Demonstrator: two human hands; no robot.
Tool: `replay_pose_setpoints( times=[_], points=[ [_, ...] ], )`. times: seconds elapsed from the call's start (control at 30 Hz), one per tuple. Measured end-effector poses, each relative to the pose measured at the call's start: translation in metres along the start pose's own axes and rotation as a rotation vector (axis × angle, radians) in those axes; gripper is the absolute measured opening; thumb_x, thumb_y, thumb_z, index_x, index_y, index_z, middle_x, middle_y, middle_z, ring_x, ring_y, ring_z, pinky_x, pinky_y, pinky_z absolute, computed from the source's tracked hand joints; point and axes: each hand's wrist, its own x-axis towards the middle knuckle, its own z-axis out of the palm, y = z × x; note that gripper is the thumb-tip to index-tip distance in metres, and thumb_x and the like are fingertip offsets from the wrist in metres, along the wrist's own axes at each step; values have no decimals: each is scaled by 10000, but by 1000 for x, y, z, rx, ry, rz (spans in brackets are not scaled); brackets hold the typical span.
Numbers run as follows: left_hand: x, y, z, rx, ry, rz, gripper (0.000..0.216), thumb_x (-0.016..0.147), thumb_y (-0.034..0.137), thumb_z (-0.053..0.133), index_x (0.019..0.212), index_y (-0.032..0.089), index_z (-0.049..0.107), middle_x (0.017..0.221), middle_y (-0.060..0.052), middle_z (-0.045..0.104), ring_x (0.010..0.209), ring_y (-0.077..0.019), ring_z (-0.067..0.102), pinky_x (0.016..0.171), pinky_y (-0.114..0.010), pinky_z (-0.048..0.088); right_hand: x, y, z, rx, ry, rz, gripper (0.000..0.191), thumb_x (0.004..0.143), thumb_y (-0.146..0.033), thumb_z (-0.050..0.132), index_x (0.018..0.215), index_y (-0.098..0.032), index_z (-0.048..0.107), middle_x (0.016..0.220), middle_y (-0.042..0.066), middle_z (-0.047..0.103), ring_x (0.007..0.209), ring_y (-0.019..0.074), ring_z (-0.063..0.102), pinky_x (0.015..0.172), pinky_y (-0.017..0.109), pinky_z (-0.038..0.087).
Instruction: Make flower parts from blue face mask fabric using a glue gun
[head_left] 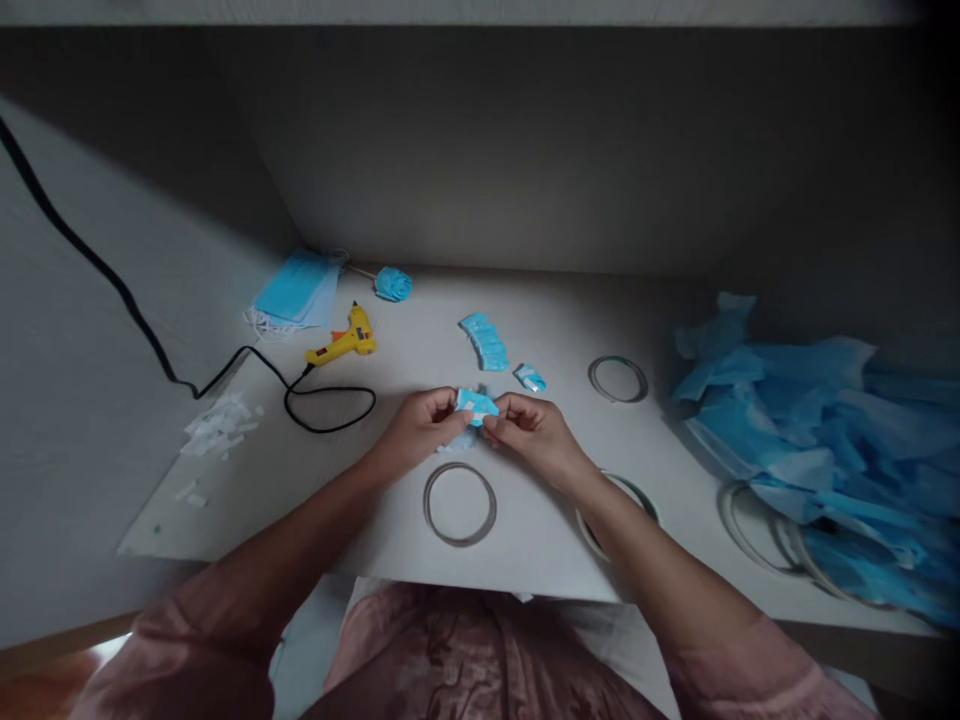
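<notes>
Between my two hands is a small folded piece of blue mask fabric (pixel 475 404) with a white strip across it. My left hand (pixel 429 422) pinches its left end, thumb on top. At the other end, the thumb and fingers of my right hand (pixel 526 428) are closed on the same piece. A paler scrap (pixel 456 441) lies on the table just under my hands. Behind them lie a row of folded blue pieces (pixel 485 342) and a single small folded piece (pixel 530 377). In front of my hands is a thin ring (pixel 460 504).
A yellow glue gun (pixel 345 340) with a black cord (pixel 330 430) lies left. Behind it are stacked blue masks (pixel 296 287) and a blue fabric rose (pixel 393 285). White strips (pixel 221 425) lie far left. More rings (pixel 618 379) and a blue fabric heap (pixel 795 410) occupy the right.
</notes>
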Motion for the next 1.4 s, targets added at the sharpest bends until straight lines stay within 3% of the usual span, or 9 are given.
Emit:
replay_pose_setpoints(
  times=[0.37,0.53,0.7,0.83,0.97,1.17,1.4],
  points=[
    [1,-2,-4,-68,7,-57,247,759,377,584,656,177,482,491,60,434,447,-60,350,444,-191,285,-1,-6,-3,96,-72,54,293,812,-452,640,757,-165,664,732,16,654,633,108,548,670,266,457],
    [1,-1,-5,-43,5,-28,268,763,368,602,632,175,472,486,63,421,445,-58,350,446,-188,288,0,-5,-2,59,-26,44,317,779,-474,681,706,-170,627,676,-5,632,575,96,515,605,249,426],
    [2,-2,-5,-98,126,6,210,822,384,556,816,174,546,544,62,465,456,-65,394,440,-181,295,0,-4,-2,34,47,22,331,783,-490,667,694,-176,616,637,-10,602,569,104,489,588,251,386],
    [-1,-4,-2,92,280,193,154,801,313,586,743,173,558,567,53,487,512,-70,432,490,-180,328,1,-3,-2,30,100,-8,308,789,-467,665,692,-180,608,614,-15,575,571,109,479,591,255,370],
    [-3,-10,5,339,240,306,80,784,235,588,764,171,632,607,29,583,547,-81,497,526,-182,367,2,-1,0,-41,107,-47,300,804,-455,640,693,-178,606,598,-23,537,568,107,446,576,247,352],
    [-1,-15,9,416,254,300,79,778,220,598,810,177,656,605,31,615,532,-81,518,515,-173,379,-1,2,3,-154,118,-128,225,835,-367,591,716,-176,587,631,-23,504,592,105,442,569,232,348],
    [-1,-14,10,437,252,253,75,765,237,607,787,174,641,586,42,584,525,-78,507,510,-173,373,-3,5,3,-455,163,-265,170,857,-265,556,715,-177,587,641,-15,540,609,110,484,589,227,367]
  ],
)
